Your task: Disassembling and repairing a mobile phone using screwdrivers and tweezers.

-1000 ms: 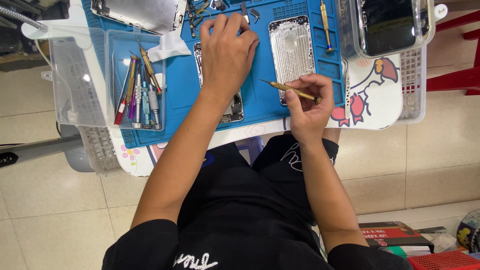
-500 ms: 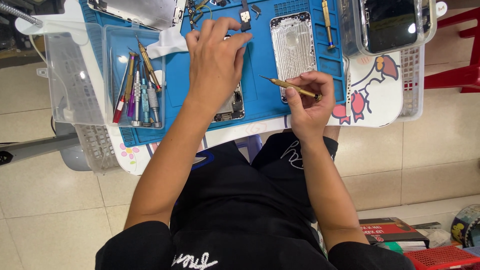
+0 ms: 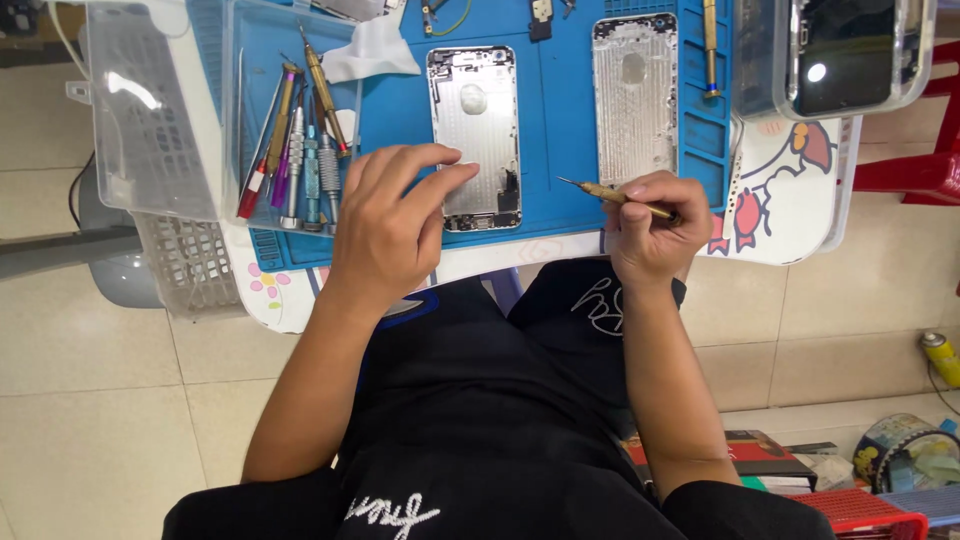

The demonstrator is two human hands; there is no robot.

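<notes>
Black short-sleeved shirt with white script print, black trousers, bare forearms, no gloves

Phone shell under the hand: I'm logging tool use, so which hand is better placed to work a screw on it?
Probably the right hand: it grips the screwdriver, tip aimed at the shell. The left hand holds no tool; its fingers rest on the shell.
</notes>
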